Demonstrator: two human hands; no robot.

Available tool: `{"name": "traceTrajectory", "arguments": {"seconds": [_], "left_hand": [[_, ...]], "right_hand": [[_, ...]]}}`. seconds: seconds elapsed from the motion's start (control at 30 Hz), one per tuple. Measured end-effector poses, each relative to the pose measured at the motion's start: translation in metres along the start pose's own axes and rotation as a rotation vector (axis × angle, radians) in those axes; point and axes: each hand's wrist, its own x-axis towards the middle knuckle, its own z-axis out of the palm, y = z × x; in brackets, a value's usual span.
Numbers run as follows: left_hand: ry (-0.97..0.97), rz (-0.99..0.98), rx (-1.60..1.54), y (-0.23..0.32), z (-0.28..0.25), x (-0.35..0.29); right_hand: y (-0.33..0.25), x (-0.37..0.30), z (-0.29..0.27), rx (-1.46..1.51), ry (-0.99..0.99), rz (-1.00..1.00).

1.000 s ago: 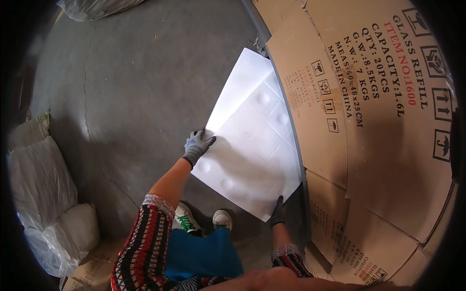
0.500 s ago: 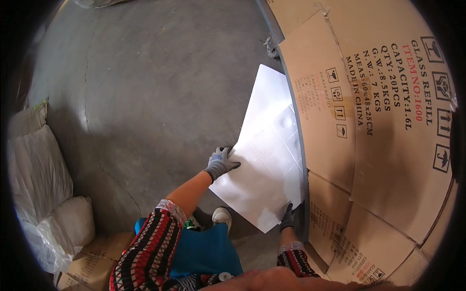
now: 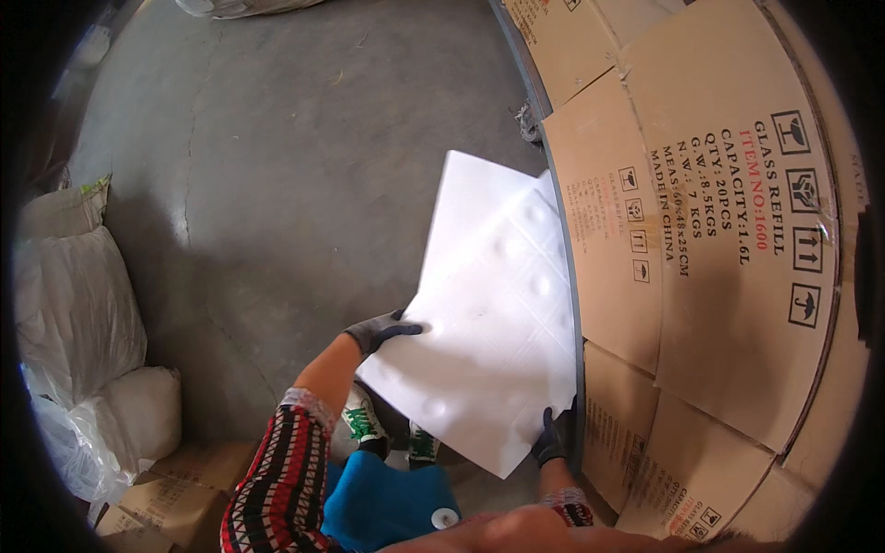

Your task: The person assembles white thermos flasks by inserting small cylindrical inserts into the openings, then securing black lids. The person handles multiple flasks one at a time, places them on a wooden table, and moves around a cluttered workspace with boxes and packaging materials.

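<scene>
White sheet (image 3: 475, 309) — angular outline, shallow round dimples, faint crossing lines. Pose: skewed, left edge in left hand (image 3: 381, 331), lower-right edge at right hand (image 3: 549, 441) — right side beside cartons (image 3: 613, 309).

The cracked grey floor (image 3: 295, 184) carries pale, plastic-wrapped bundles (image 3: 83, 313) along its left side

Head-worn fisheye, looking down.
The camera is facing the left hand (image 3: 376, 332), right hand (image 3: 549, 442) and floor (image 3: 304, 184) from close above, bending edges near its rim.
</scene>
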Motion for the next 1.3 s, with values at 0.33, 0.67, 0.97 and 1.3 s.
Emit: {"name": "traceTrajectory", "arguments": {"seconds": [0.33,0.67,0.97,1.3], "left_hand": [[0.740,0.053,-0.323,-0.070,-0.108,-0.290],[0.886,0.090,-0.236,-0.105,-0.148,-0.357],[0.544,0.075,-0.149,-0.098,-0.053,-0.136],[1.017,0.108,0.067,-0.187,-0.121,-0.037]], "right_hand": [[-0.082,-0.125,0.220,-0.224,-0.524,-0.058],[-0.101,0.091,0.198,-0.929,0.369,-0.861],[-0.234,0.105,0.207,-1.503,0.147,-0.648],[-0.246,0.112,0.230,-1.440,0.007,-0.565]]}}
